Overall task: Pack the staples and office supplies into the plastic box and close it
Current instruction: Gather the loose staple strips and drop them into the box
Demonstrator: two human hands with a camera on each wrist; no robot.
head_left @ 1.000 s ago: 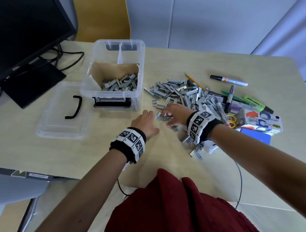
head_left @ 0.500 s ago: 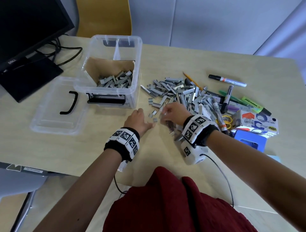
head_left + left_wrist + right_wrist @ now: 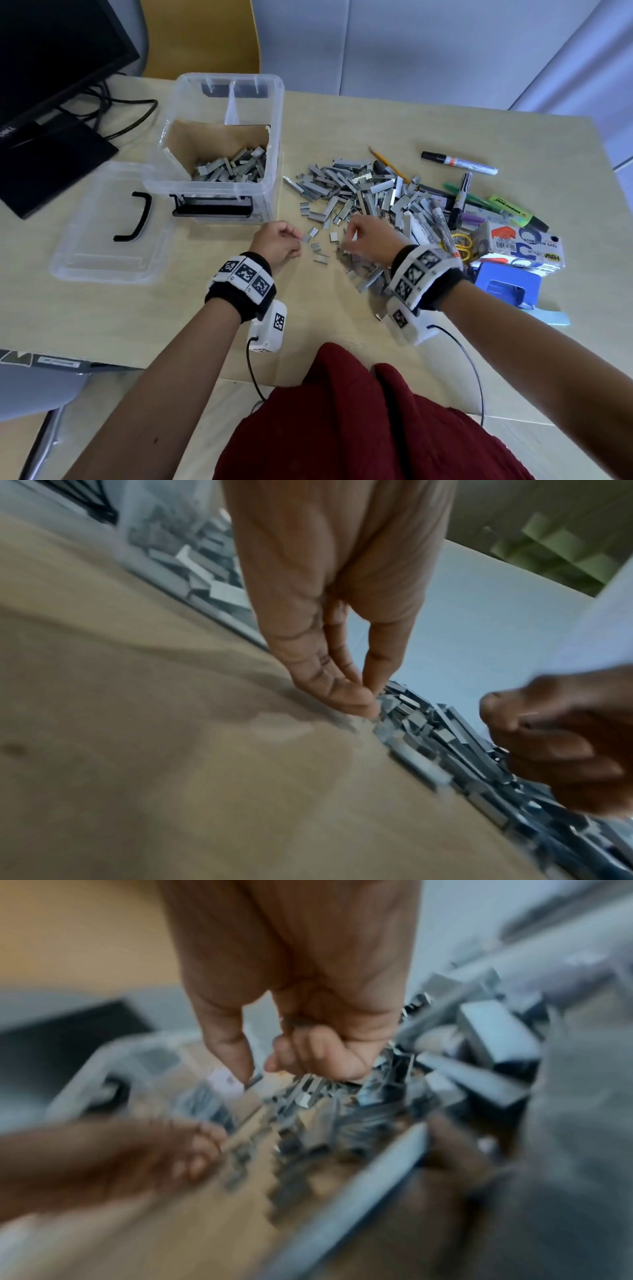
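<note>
Both hands [image 3: 318,240] drawn back, gripping metal staple strips [image 3: 356,195]

One plastic box [image 3: 219,192], one lid [image 3: 102,240], two hands, one pencil [image 3: 388,162] (staple strips [image 3: 359,192] uncountable)

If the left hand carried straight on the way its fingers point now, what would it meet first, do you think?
Most likely the small loose staples on the table just past the left hand, whose fingers point right toward the pile. Depth is unclear, so it could pass just above them and meet the right hand.
</note>
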